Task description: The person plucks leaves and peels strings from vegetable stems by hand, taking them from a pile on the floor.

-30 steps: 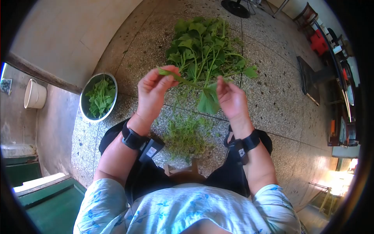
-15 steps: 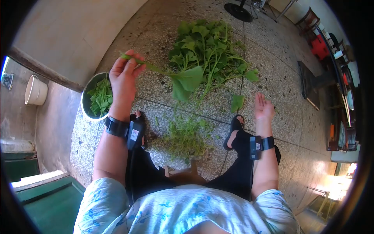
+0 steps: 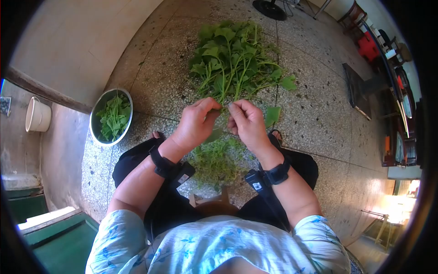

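My left hand (image 3: 196,121) and my right hand (image 3: 248,122) meet in front of me, each with thumb and fingers pinched on a green stem that is mostly hidden between them. Part of a leaf (image 3: 214,134) hangs below, between the hands. Just beyond them a large heap of leafy green stems (image 3: 235,57) lies on the floor. Below the hands is a pile of thin, stringy green scraps (image 3: 214,162). A single leaf piece (image 3: 273,116) lies on the floor right of my right hand.
A metal bowl (image 3: 92,129) with leafy greens sits at the left near the wall. A white bucket (image 3: 38,115) stands farther left. A round black stand base (image 3: 270,10) is at the top. Furniture and a red object (image 3: 367,46) are at the right.
A leaf piece dropped to the floor at the right. My left hand has come back from the left with the stem, and my right hand has moved in and closed on it.
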`<act>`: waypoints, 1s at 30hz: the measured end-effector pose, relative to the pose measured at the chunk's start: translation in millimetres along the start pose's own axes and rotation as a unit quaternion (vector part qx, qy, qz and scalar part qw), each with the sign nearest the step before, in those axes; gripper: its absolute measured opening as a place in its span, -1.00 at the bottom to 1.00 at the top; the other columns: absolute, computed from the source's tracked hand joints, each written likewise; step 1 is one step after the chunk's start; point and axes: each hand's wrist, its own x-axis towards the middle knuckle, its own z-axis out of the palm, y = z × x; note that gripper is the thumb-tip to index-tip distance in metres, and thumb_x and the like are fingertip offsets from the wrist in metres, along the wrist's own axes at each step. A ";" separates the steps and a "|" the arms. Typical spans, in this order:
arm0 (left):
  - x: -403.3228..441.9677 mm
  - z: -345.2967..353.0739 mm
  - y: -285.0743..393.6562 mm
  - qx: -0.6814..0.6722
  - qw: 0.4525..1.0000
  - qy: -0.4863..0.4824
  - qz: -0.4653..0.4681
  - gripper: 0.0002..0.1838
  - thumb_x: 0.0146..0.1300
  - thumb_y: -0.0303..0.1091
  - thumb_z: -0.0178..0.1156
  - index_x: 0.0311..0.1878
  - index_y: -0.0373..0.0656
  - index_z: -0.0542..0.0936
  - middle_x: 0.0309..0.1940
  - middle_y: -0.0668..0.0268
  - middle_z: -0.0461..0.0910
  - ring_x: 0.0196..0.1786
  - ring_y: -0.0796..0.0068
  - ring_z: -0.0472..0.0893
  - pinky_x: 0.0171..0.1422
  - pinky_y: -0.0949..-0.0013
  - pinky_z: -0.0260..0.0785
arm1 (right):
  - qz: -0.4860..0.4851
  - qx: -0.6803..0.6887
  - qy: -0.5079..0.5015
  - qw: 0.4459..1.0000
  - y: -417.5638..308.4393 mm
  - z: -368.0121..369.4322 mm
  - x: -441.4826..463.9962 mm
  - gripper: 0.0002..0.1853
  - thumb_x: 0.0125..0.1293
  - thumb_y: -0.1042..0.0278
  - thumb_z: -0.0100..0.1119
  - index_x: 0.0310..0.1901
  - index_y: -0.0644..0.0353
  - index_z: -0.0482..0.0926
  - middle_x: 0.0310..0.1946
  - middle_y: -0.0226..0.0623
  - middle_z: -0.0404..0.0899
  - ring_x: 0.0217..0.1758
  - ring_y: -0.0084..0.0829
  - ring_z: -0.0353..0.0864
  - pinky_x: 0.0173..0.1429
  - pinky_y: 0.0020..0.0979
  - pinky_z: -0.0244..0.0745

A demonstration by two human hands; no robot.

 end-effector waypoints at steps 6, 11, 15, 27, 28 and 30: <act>1.3 -0.3 8.4 -0.239 0.968 0.032 -0.075 -0.87 0.03 -0.65 0.12 -0.33 -0.27 0.46 -0.29 0.31 0.51 -0.26 0.59 0.50 -0.20 0.56 0.36 | 0.074 0.194 0.040 0.977 6.5 -4.5 0.1 -0.85 0.24 0.30 0.02 -0.41 0.17 0.39 -0.67 -0.49 0.30 -0.65 -0.67 0.28 -0.64 -0.62 0.11; 8.3 -21.8 -5.1 -0.399 0.906 0.065 -0.124 -0.89 0.09 -0.62 0.10 -0.34 -0.20 0.46 -0.20 0.21 0.54 -0.21 0.56 0.51 -0.13 0.52 0.39 | 0.082 0.248 0.109 0.959 19.1 -32.6 5.0 -0.86 0.24 0.31 0.02 -0.41 0.15 0.39 -0.64 -0.50 0.29 -0.65 -0.64 0.26 -0.63 -0.60 0.12; 12.4 -41.6 -13.3 -0.411 0.897 0.109 -0.122 -0.91 0.13 -0.57 0.09 -0.32 -0.16 0.44 -0.23 0.19 0.55 -0.17 0.45 0.54 -0.11 0.44 0.43 | 0.120 0.239 0.170 0.949 40.0 -58.5 7.4 -0.88 0.23 0.31 0.03 -0.38 0.15 0.38 -0.60 -0.48 0.29 -0.63 -0.63 0.27 -0.62 -0.59 0.14; 15.1 -91.2 -35.1 -0.451 0.860 0.213 -0.104 -0.91 0.18 -0.53 0.02 -0.24 -0.17 0.42 -0.24 0.20 0.53 -0.16 0.35 0.54 -0.07 0.30 0.42 | 0.212 -0.166 0.213 0.939 170.9 -125.9 -3.4 -0.75 0.17 0.22 0.07 -0.47 0.27 0.44 -0.64 -0.34 0.44 -0.62 -0.42 0.42 -0.57 -0.38 0.30; 14.6 -94.4 -39.2 -0.447 0.859 0.225 -0.104 -0.91 0.19 -0.52 0.02 -0.23 -0.17 0.43 -0.25 0.20 0.53 -0.15 0.34 0.54 -0.08 0.29 0.43 | 0.211 -0.167 0.210 0.940 181.1 -125.9 -7.9 -0.75 0.17 0.22 0.07 -0.47 0.27 0.44 -0.64 -0.34 0.44 -0.62 -0.42 0.42 -0.57 -0.38 0.30; 14.5 -101.0 -42.6 -0.460 0.852 0.232 -0.091 -0.90 0.19 -0.52 0.03 -0.22 -0.17 0.43 -0.25 0.21 0.53 -0.16 0.34 0.54 -0.08 0.28 0.43 | 0.123 -0.525 0.144 0.829 191.9 -122.6 -18.8 -0.79 0.10 0.27 0.05 -0.40 0.27 0.50 -0.45 -0.13 0.56 -0.43 -0.19 0.55 -0.37 -0.26 0.43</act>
